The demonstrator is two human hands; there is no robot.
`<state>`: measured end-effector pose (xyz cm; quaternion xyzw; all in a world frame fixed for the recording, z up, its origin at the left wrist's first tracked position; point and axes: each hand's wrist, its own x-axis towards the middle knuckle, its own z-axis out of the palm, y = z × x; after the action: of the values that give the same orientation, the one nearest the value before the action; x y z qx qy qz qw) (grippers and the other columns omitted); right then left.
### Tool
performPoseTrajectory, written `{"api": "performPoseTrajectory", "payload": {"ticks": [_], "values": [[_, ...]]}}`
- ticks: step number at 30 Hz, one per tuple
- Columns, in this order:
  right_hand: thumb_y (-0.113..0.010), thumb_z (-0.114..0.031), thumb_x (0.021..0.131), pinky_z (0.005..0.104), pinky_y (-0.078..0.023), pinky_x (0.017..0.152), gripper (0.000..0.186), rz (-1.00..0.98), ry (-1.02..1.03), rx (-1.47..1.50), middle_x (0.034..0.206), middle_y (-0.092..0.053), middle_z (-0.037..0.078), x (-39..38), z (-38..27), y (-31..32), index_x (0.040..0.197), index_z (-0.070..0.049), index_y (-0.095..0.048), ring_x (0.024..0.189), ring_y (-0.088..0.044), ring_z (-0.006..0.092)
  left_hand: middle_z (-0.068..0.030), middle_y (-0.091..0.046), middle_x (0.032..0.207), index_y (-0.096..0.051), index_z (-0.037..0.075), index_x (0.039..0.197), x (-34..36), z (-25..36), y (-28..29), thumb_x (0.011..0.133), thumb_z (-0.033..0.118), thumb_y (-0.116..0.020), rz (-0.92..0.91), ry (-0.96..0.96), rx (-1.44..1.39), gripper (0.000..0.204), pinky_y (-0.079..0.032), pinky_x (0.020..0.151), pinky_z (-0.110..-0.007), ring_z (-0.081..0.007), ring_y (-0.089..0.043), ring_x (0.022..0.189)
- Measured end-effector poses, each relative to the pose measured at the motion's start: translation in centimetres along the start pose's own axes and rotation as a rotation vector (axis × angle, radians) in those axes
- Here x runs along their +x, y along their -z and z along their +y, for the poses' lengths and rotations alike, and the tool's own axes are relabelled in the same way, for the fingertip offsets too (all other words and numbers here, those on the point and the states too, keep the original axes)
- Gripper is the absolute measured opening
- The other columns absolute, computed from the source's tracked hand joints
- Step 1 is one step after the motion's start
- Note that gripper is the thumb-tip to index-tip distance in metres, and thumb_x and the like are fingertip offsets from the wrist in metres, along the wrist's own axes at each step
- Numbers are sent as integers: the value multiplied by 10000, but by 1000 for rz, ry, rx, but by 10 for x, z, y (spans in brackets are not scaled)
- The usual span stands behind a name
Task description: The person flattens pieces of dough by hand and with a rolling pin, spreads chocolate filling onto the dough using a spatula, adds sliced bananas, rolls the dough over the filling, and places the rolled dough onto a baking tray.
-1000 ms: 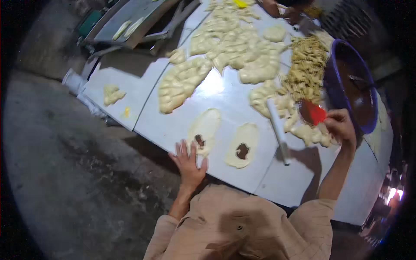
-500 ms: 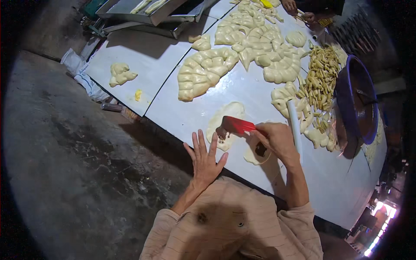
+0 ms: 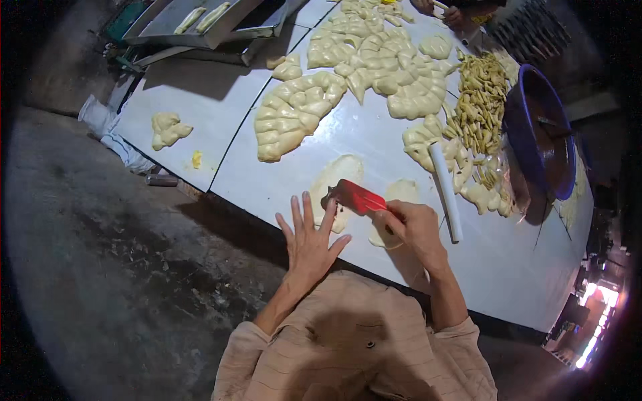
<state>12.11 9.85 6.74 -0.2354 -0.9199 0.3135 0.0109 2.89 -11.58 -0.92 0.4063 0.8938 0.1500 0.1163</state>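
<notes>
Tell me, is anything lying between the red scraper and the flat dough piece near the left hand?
Nothing visible does. The right hand holds the red scraper with its edge already over the flat dough piece; the left hand lies open beside it.

- A long white sheet-metal table (image 3: 200, 100) ran from ten to four o'clock.
- Rough dark-grey concrete floor (image 3: 100, 267) spread at eight o'clock.
- Bright lights (image 3: 595, 321) glared at four o'clock.

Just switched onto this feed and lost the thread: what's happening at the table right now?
A person works at a pale metal table. The right hand holds a flat red scraper over a flattened oval of pale dough, where a dark dab of filling sits. The left hand is spread open at the table's near edge beside that dough. A white rolling pin lies to the right, with shaped dough pieces beyond.
</notes>
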Motion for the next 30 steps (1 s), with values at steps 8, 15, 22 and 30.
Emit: {"api": "performPoseTrajectory", "payload": {"ticks": [8, 15, 22, 30], "values": [[-714, -281, 926, 330, -459, 578, 297, -99, -291, 543, 695, -672, 82, -8, 35, -12, 985, 9, -731, 595, -614, 199, -381, -58, 1613, -290, 156, 1601, -2, -3, -5, 931, 630, -577, -10, -64, -2, 869, -21, 1163, -709, -554, -37, 1503], [-687, -227, 971, 172, -328, 420, 184, 33, -579, 1206, 670, -572, -32, -17, 55, 49, 914, -56, -646, 500, -488, 26, -333, -57, 1638, -319, 148, 1596, -16, -28, -3, 931, 569, -623, -54, 21, 69, 843, -47, 1169, -696, -525, -51, 1512], [-671, -185, 935, 264, -505, 579, 134, 878, -360, 484, 784, -669, 66, -70, 196, 190, 998, -68, -686, 690, -652, 141, -287, -63, 1660, -308, 180, 1603, -10, -14, -21, 951, 597, -556, 6, -44, 81, 812, -37, 1172, -690, -496, -61, 1525], [-594, -282, 950, 511, -554, 792, 271, 625, -699, -886, 1002, -655, 121, -81, 191, 199, 1185, -194, -696, 926, -694, 348, -288, -93, 1655, -325, 216, 1599, -11, -24, -18, 961, 603, -533, 34, -44, 137, 775, -50, 1174, -681, -495, -75, 1523]]}}
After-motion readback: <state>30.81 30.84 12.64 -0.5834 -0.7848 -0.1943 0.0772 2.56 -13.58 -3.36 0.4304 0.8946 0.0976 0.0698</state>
